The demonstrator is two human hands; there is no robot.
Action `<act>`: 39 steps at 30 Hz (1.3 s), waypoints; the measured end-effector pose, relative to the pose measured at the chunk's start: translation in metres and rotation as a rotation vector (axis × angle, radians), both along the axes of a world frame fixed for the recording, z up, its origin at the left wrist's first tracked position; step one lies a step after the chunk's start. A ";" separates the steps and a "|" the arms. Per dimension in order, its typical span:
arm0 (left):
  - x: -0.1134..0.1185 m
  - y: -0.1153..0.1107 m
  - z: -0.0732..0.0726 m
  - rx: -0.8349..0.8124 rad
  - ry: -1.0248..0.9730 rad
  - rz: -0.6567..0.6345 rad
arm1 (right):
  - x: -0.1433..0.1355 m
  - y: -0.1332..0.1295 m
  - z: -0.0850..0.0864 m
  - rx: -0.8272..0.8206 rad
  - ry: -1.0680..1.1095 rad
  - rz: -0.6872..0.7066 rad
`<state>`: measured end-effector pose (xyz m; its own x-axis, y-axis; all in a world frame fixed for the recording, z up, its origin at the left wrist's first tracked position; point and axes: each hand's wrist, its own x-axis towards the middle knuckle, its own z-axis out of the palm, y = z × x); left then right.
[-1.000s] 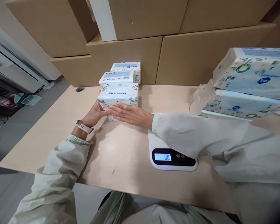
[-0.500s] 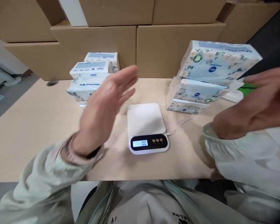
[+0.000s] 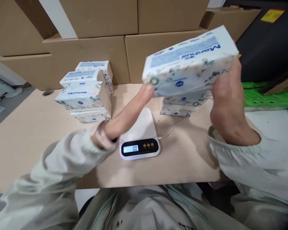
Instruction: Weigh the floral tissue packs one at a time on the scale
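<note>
A white and pale-blue floral tissue pack (image 3: 187, 65) is held tilted between my two hands, its right end higher. My left hand (image 3: 131, 110) grips its left end, the thumb at the lower front corner and the other fingers hidden behind. At the right end, my right hand (image 3: 228, 102) is closed on the pack, its fingers mostly out of sight. Below it sits a stack of tissue packs (image 3: 175, 111), partly covered by the raised pack. A white digital scale (image 3: 140, 153) reads 0.0, with my left forearm and hand over part of its plate.
Another stack of tissue packs (image 3: 83, 95) stands on the left of the wooden table (image 3: 38, 134). Cardboard boxes (image 3: 86, 60) line the back. A white cable (image 3: 174, 129) runs from the scale toward the right stack. Green items (image 3: 261, 99) lie at the far right.
Both hands, apart and without a pack before, are now on the top tissue pack of the right stack. That pack has been lifted and tilted leftward. The view has shifted right.
</note>
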<state>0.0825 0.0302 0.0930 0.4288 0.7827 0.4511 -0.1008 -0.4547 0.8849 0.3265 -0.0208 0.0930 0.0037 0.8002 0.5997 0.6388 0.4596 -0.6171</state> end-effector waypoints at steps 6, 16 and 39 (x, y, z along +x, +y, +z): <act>-0.092 -0.089 -0.021 -0.029 0.266 0.091 | -0.061 -0.033 -0.047 -0.044 0.000 0.413; -0.104 -0.088 -0.077 -0.069 0.395 0.046 | -0.062 -0.029 -0.123 -0.228 0.075 0.483; -0.117 -0.082 -0.083 -0.430 0.102 0.139 | -0.038 -0.035 -0.132 -0.191 0.293 0.332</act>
